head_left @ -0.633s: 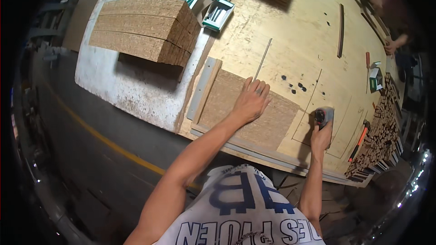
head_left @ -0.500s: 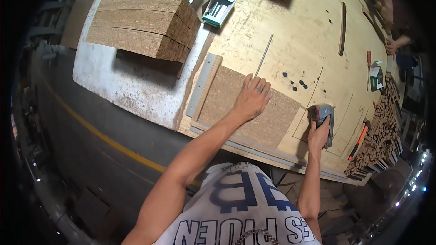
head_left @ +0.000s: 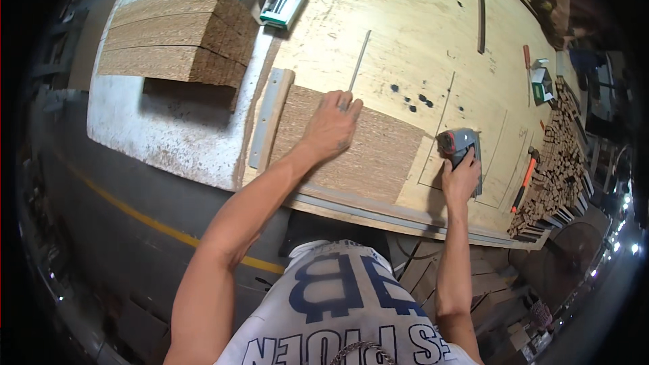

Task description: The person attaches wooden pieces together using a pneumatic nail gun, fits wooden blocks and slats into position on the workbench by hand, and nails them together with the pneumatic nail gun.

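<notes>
My left hand (head_left: 331,124) presses on a rectangular chipboard panel (head_left: 375,155), its bent fingers curled at the far edge. The near end of a thin metal rod (head_left: 360,61) meets those fingers; whether they touch it is hidden. My right hand (head_left: 461,179) is closed around the handle of a grey nail gun (head_left: 458,140) with a red part, just off the panel's right end. A wooden strip with a metal plate (head_left: 270,118) borders the panel's left side, and a metal-edged rail (head_left: 405,220) runs along its near side.
Thick stacked chipboard (head_left: 159,30) stands at the left. Beyond it are green-and-white boxes, one an open box of metal strips (head_left: 284,3). At the right lie an orange-handled hammer (head_left: 527,176), a red-handled screwdriver (head_left: 526,57) and heaped wooden sticks (head_left: 551,162). Another person's arm (head_left: 560,0) is at the far right.
The whole scene has shifted left and slightly up in the view. Both hands keep about the same places against the panel and the drawn lines, and the nail gun stays in my right hand.
</notes>
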Tool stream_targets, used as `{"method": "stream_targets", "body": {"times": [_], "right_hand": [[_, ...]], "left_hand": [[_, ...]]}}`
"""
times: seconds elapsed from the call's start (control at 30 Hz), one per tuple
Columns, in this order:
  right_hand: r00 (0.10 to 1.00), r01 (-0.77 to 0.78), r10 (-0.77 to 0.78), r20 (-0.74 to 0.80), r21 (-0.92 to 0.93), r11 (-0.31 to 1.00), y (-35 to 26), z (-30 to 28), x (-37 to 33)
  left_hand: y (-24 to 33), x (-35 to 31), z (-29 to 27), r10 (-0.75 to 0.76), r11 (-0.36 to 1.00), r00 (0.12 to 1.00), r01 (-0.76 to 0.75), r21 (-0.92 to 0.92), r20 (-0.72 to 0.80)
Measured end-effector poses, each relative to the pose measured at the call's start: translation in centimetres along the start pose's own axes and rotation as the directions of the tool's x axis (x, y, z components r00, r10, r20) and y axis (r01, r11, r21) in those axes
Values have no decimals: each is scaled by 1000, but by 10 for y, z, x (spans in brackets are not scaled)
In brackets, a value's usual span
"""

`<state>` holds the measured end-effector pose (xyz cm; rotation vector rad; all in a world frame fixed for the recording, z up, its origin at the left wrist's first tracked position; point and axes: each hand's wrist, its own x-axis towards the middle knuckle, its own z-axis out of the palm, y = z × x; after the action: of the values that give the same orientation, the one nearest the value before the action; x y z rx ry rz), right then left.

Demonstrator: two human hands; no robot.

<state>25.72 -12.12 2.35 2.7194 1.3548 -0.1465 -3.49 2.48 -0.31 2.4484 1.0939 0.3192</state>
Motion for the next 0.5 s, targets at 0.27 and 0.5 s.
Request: {"method": "stream_targets", "body": {"times": [0.27, 0.5], "right_hand": [[810, 586, -532, -248, 357, 727, -146, 1, -22], [833, 553, -501, -234, 371, 746, -155, 34, -26]], "left_hand": [[-11, 0, 8, 85, 996, 993, -83, 30, -85], [-21, -4, 3, 23, 999, 994, -27, -34, -106]]}}
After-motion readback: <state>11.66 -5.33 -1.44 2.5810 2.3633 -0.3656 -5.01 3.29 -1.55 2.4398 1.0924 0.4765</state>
